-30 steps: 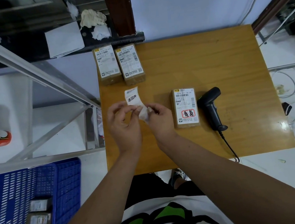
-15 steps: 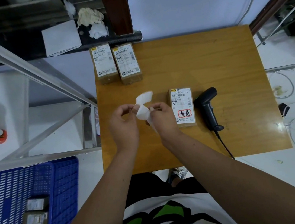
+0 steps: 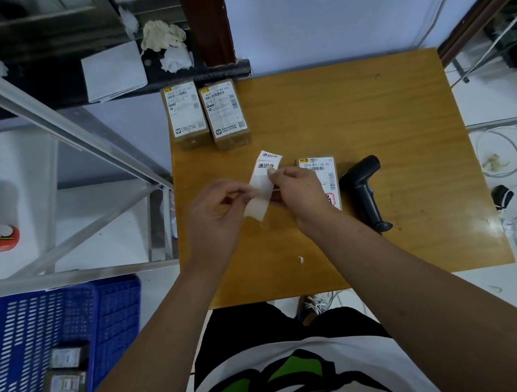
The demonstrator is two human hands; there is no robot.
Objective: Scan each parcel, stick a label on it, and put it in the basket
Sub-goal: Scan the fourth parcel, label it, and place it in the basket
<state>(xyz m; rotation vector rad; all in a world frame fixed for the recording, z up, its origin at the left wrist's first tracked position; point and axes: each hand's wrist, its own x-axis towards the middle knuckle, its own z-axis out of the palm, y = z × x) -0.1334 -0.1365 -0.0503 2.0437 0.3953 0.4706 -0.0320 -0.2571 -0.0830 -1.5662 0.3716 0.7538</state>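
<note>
i saw the wooden table (image 3: 370, 118) beneath the right hand (image 3: 298, 191), a stiff boxed parcel (image 3: 321, 166) partly behind it, and a label strip (image 3: 262, 185) pinched between it and the left hand (image 3: 214, 213); i judged the strip flimsy, sticky, best held by its edges.

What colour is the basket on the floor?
The basket is blue, seen best in the head view.

This looks like a small parcel-sorting station, probably a courier depot's back room, though little of the room shows. At centre, a wooden table (image 3: 370, 112) carries cardboard parcels (image 3: 184, 114) with barcoded shipping labels, a handheld scanner (image 3: 364, 190) and, held over it, a sticker strip (image 3: 262, 195) — at lower left a blue basket (image 3: 25, 335) holds more, beside a metal rack (image 3: 59, 123).
</note>
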